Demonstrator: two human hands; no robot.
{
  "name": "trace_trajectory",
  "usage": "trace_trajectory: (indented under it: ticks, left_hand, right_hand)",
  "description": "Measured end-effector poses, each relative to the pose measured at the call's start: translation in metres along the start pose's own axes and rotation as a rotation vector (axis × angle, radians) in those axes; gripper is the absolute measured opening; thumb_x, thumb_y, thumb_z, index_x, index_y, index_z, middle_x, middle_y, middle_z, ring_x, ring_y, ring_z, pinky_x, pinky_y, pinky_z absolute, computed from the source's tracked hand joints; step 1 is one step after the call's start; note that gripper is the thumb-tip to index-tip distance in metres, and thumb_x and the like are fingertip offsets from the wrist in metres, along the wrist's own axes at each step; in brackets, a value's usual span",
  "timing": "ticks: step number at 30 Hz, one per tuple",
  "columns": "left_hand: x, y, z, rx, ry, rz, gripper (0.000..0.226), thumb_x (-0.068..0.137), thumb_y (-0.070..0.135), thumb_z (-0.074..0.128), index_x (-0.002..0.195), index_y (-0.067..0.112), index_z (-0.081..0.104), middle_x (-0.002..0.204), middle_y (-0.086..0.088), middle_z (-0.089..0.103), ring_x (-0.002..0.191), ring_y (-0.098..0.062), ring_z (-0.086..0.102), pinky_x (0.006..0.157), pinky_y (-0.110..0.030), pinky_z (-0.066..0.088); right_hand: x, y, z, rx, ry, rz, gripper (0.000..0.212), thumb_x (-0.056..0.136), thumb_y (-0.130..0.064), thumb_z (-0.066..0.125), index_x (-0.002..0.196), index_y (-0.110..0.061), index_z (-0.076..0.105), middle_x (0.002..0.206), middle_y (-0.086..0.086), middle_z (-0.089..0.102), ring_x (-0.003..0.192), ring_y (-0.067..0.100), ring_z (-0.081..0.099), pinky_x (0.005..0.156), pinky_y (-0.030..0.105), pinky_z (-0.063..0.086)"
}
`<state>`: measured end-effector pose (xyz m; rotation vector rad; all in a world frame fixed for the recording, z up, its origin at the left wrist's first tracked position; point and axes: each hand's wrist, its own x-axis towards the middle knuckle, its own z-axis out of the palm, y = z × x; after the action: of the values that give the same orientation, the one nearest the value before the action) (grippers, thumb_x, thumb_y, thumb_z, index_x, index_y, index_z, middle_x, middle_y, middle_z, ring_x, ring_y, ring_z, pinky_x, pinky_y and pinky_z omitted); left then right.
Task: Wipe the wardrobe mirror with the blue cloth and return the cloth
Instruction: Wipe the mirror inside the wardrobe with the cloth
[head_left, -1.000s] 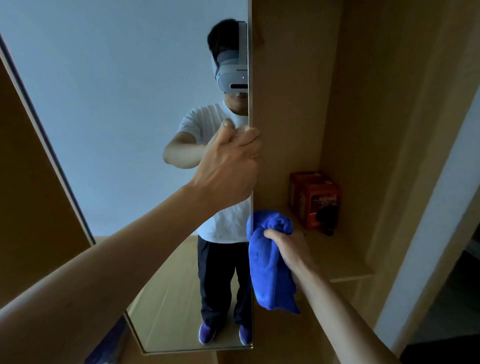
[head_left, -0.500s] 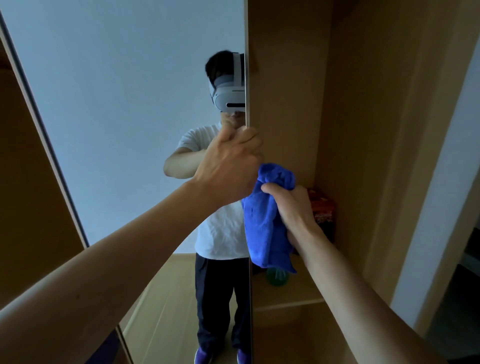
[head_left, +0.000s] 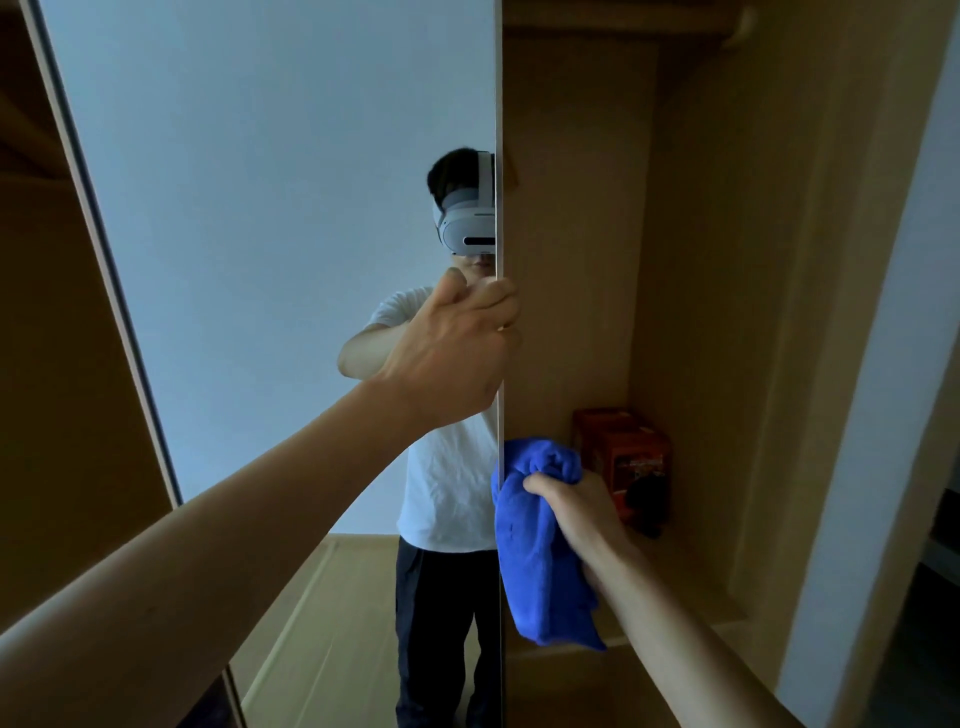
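The wardrobe mirror (head_left: 270, 249) fills the left half of the head view, on the inside of an open door seen almost edge-on. My left hand (head_left: 457, 353) grips the door's right edge at chest height, fingers curled around it. My right hand (head_left: 576, 514) is closed on the bunched blue cloth (head_left: 535, 561), which hangs down just right of the mirror's edge, in front of the wardrobe shelf. The cloth's left side touches or nearly touches the door edge. The mirror reflects a person in a white T-shirt and a headset.
Inside the wardrobe a red box (head_left: 618, 457) with a dark object in front stands on the wooden shelf (head_left: 691, 587) at the back right. Wooden side walls enclose the compartment. A pale wall edge (head_left: 862, 467) runs down the right.
My right hand with the blue cloth has dropped from beside my left hand to shelf height. The view has tilted, showing more of the wardrobe top. My left hand still holds the door edge.
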<state>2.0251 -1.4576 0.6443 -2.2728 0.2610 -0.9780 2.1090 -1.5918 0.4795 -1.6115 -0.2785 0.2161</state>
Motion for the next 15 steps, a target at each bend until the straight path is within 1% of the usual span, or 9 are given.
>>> trace_trajectory:
  ticks: [2,4,6,7,9,11,13,15]
  left_hand:
    - [-0.001,-0.001,0.0,-0.007,0.006,0.004,0.036,0.083,0.017,0.03,0.083,0.019,0.066,0.1,0.002,0.059,0.124,-0.02,0.054,0.092,-0.04,0.036]
    - [-0.002,-0.002,-0.001,-0.018,0.011,0.008,0.036,0.083,0.017,0.03,0.082,0.018,0.066,0.1,0.002,0.06,0.126,-0.021,0.054,0.092,-0.041,0.038]
    - [-0.002,-0.002,-0.002,-0.036,0.027,0.006,0.037,0.083,0.017,0.027,0.082,0.017,0.065,0.099,0.001,0.06,0.126,-0.021,0.054,0.092,-0.041,0.038]
    - [-0.003,-0.001,-0.002,-0.044,0.039,0.003,0.037,0.083,0.017,0.027,0.081,0.017,0.063,0.098,0.001,0.06,0.123,-0.021,0.056,0.091,-0.041,0.038]
    - [-0.002,0.0,-0.002,-0.052,0.056,-0.006,0.036,0.083,0.018,0.027,0.085,0.017,0.064,0.095,0.002,0.06,0.118,-0.02,0.057,0.09,-0.038,0.033]
    - [-0.001,0.0,-0.001,-0.036,0.052,-0.013,0.04,0.086,0.022,0.03,0.1,0.02,0.067,0.101,0.005,0.062,0.12,-0.018,0.055,0.091,-0.036,0.03]
    - [-0.001,-0.002,0.0,-0.027,0.061,-0.014,0.04,0.086,0.024,0.035,0.11,0.02,0.066,0.105,0.006,0.063,0.12,-0.017,0.055,0.09,-0.036,0.03]
    - [0.0,-0.003,0.001,-0.036,0.072,-0.012,0.036,0.086,0.023,0.041,0.112,0.022,0.065,0.102,0.007,0.063,0.117,-0.016,0.056,0.087,-0.036,0.031]
  right_hand:
    - [-0.002,-0.013,0.0,-0.007,0.023,-0.028,0.026,0.076,-0.022,0.071,0.052,-0.023,0.061,0.056,-0.001,0.056,0.052,0.011,0.058,0.057,0.033,0.045]
    - [-0.006,-0.031,0.0,-0.009,0.032,-0.062,0.015,0.076,-0.024,0.071,0.068,-0.014,0.064,0.063,0.004,0.059,0.059,0.017,0.061,0.06,0.035,0.047]
    - [-0.007,-0.052,0.0,0.013,0.045,-0.106,0.027,0.073,-0.027,0.071,0.081,-0.002,0.063,0.067,0.008,0.06,0.064,0.023,0.063,0.062,0.037,0.048]
    - [-0.007,-0.063,-0.001,0.031,0.054,-0.124,0.029,0.073,-0.027,0.071,0.084,-0.001,0.065,0.067,0.009,0.061,0.065,0.025,0.064,0.061,0.037,0.049]
    - [-0.005,-0.084,-0.003,0.064,0.065,-0.152,0.02,0.077,-0.024,0.072,0.081,-0.005,0.067,0.065,0.008,0.064,0.064,0.025,0.066,0.059,0.035,0.049]
    - [-0.004,-0.102,-0.004,0.114,0.054,-0.179,0.013,0.082,-0.02,0.072,0.076,-0.01,0.067,0.062,0.004,0.066,0.062,0.022,0.067,0.054,0.03,0.05]
    - [-0.003,-0.111,-0.005,0.162,0.027,-0.199,0.011,0.084,-0.018,0.071,0.076,-0.012,0.068,0.064,0.003,0.068,0.062,0.019,0.069,0.052,0.028,0.052]
    - [-0.005,-0.111,-0.004,0.154,0.016,-0.198,0.008,0.086,-0.017,0.069,0.08,-0.011,0.07,0.075,0.011,0.072,0.072,0.026,0.071,0.06,0.033,0.054]
